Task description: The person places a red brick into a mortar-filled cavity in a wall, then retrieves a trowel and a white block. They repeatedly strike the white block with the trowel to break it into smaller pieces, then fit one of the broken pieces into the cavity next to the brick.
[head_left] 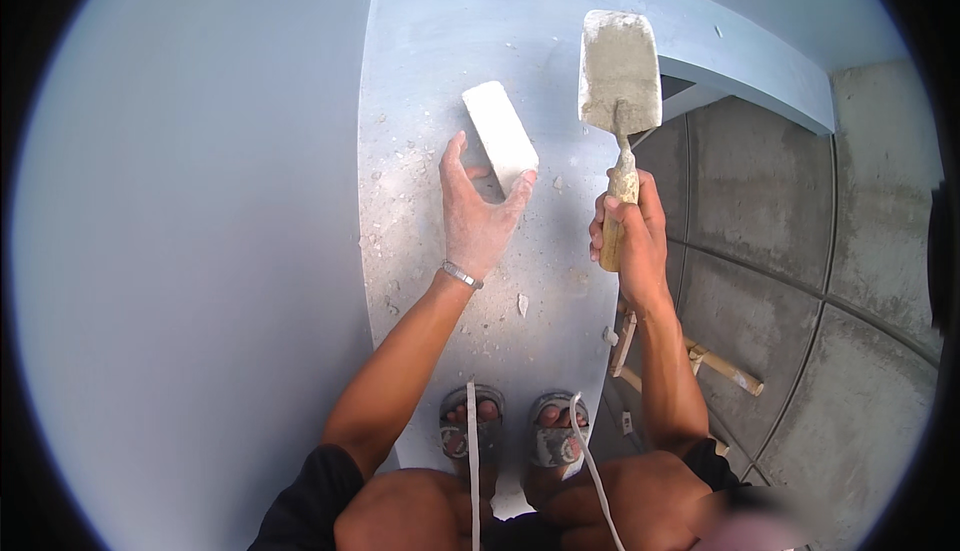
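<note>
My left hand (482,213), dusty with a pale coating, closes round the lower end of a white rectangular block (498,134). The thumb lies on the block's near right corner and a finger touches its left side; the index finger stretches out beside it. The far end of the block points away and slightly left. My right hand (634,231) wraps round the wooden handle of a square-bladed trowel (621,61). Its blade points away from me, above the right edge of the ledge, with grey residue over the face and whitish edges.
Crumbs and chips (385,231) litter the light blue-grey ledge (560,321) under my sandalled feet. A plain wall (190,251) rises at left. Beyond the ledge's right edge, lower down, lie grey floor tiles (760,191) and wooden pieces (725,366). Two white cords (474,461) hang in front of me.
</note>
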Tool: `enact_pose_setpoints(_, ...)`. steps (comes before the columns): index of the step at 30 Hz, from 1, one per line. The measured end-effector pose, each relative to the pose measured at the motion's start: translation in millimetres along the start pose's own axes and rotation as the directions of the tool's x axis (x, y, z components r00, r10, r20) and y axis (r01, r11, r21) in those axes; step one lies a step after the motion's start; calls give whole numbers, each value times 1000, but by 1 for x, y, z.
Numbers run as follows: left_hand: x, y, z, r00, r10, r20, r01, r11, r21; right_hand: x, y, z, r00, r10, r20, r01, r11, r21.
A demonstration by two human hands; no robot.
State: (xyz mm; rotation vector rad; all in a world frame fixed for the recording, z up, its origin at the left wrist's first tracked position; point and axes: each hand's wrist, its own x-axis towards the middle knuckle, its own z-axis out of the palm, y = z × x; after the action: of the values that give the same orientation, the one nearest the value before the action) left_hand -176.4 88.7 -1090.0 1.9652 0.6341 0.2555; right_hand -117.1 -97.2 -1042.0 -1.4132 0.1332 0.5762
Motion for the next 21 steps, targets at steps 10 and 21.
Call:
enact_pose_setpoints(10,4,6,8,987,-35,160,-10,962,272,-24,-6,-7,947,60,317,-197,886,421)
enact_pose_setpoints(21,4,-22,-55,973,41,228,-95,969,229,-75,-5,-9,964,-266,9,245,875,-416)
